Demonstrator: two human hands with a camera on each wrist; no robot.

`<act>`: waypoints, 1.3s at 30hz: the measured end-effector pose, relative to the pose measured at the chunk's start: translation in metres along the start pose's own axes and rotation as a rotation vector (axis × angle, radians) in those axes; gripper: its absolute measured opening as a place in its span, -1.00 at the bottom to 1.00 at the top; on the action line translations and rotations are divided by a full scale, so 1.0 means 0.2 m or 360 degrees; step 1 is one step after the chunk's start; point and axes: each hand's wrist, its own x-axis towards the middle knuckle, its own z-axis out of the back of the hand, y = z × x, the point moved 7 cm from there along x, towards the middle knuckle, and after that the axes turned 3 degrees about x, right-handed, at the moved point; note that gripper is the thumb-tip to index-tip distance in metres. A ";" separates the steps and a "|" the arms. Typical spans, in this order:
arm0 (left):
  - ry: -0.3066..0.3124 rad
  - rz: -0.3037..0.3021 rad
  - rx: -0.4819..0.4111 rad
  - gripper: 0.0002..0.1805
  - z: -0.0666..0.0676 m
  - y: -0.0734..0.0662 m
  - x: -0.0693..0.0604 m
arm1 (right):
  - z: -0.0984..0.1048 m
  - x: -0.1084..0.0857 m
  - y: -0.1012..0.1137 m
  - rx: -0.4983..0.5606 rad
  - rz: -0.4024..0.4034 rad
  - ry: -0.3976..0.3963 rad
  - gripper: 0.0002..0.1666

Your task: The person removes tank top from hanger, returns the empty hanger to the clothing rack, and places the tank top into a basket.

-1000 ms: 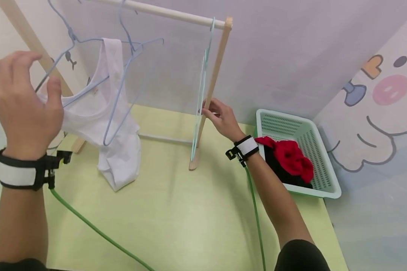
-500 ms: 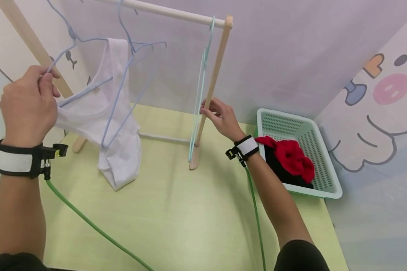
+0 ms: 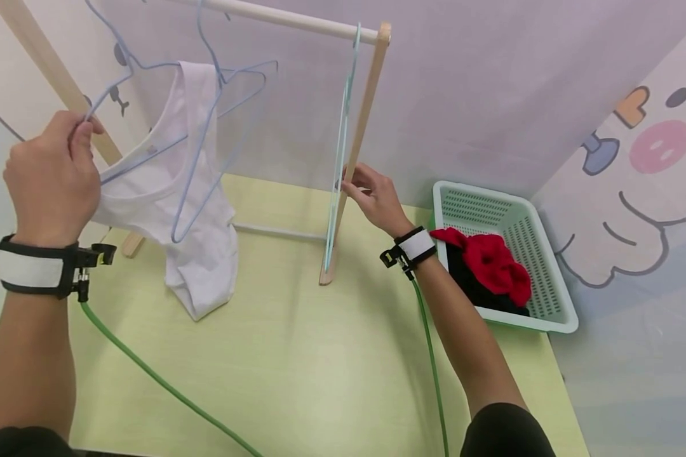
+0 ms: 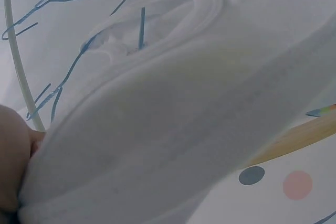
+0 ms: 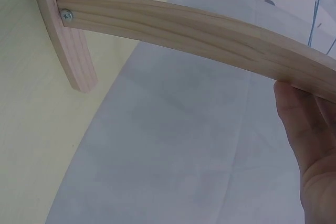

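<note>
Left hand [image 3: 56, 178] is clamped on a blue wire hanger [image 3: 130, 70], a white tank top [image 3: 162, 197] beside it; a wooden post [image 3: 368, 95] is gripped by the right hand [image 3: 378, 198].

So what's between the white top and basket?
Head view, from white top to basket: lower bar, turquoise hanger, post, then the right grip on that post, and its wrist strap.
</note>
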 end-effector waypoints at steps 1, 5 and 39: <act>-0.0010 -0.0006 -0.0004 -0.44 0.01 0.00 0.00 | 0.00 0.00 0.00 0.0001 0.0009 0.0004 -0.76; -0.0076 -0.0043 -0.0045 -0.44 0.05 -0.02 0.00 | 0.00 0.01 0.00 0.0012 0.0011 0.0015 -0.79; -0.0014 0.0222 -0.0042 -0.48 0.30 0.14 -0.25 | -0.01 -0.02 0.15 -0.0034 -0.0004 -0.0013 -0.83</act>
